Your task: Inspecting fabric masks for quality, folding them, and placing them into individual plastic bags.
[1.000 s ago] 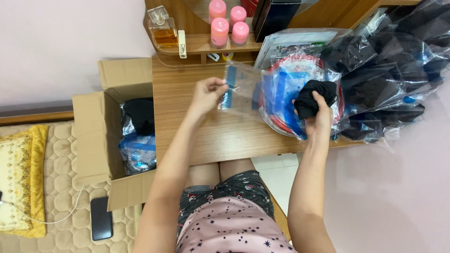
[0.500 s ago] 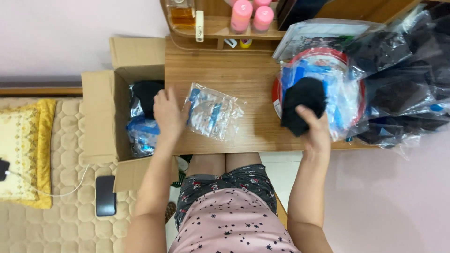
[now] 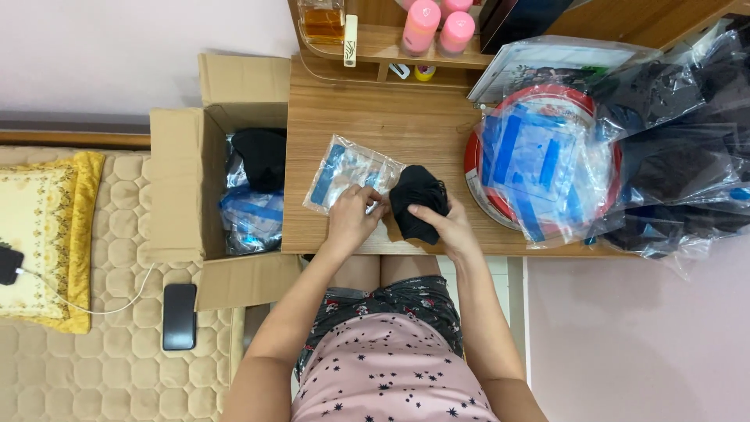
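Your left hand (image 3: 349,219) pinches the near edge of a clear plastic bag (image 3: 348,173) with blue stripes, which lies flat on the wooden tabletop (image 3: 375,117); your fingers hide the bag's opening, so you cannot tell whether it is open. Your right hand (image 3: 441,223) grips a bundle of black fabric (image 3: 418,199) held just beside the bag's right edge, touching it. How the fabric is folded is hard to make out, since it shows only as a dark mass.

To the right, a stack of similar clear bags (image 3: 539,168) covers most of a round red tray (image 3: 476,168), so only its rim shows. Farther right, a pile of bagged black items (image 3: 680,156) runs off the frame. At the left, an open cardboard box (image 3: 176,180) holds more bagged pieces, partly hidden by its walls.
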